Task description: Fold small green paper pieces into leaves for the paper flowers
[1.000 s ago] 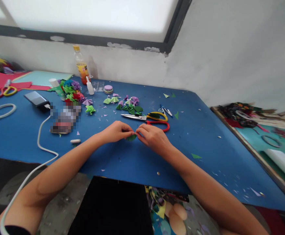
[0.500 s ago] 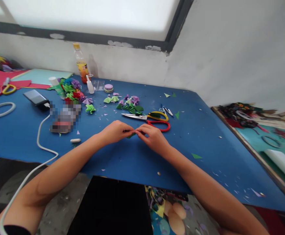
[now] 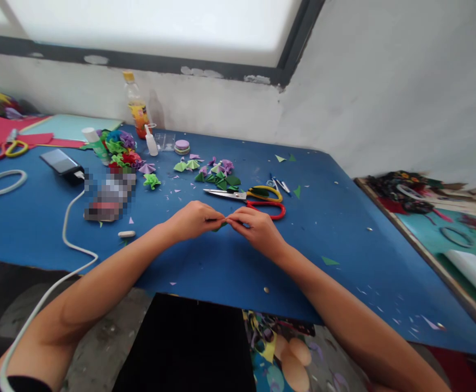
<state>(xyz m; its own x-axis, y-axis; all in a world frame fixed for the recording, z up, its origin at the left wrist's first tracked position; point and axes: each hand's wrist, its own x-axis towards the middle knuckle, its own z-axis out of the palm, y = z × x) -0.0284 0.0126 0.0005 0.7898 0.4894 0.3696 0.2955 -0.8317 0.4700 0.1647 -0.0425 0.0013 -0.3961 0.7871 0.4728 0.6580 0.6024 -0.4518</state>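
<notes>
A small green piece of paper (image 3: 219, 226) is pinched between the fingertips of my left hand (image 3: 196, 220) and my right hand (image 3: 256, 228), mostly hidden by the fingers. The fingertips of both hands meet over the front part of the blue table (image 3: 238, 272). Just beyond my hands lie scissors (image 3: 238, 195) with one yellow and one red handle, blades apart and pointing left. Behind them sits a cluster of folded green and purple paper pieces (image 3: 220, 175). Light green folded pieces (image 3: 187, 165) rest to its left.
At the back left stand a juice bottle (image 3: 139, 111), a small white squeeze bottle (image 3: 151, 142) and a glue bottle (image 3: 96, 145). A phone (image 3: 61, 163) trails a white cable (image 3: 67, 228) past my left arm. Green scraps (image 3: 330, 261) and a compass (image 3: 280, 185) lie rightward.
My hands hold the same pinch on the green paper. The whole view has shifted very slightly; nothing on the table has visibly moved.
</notes>
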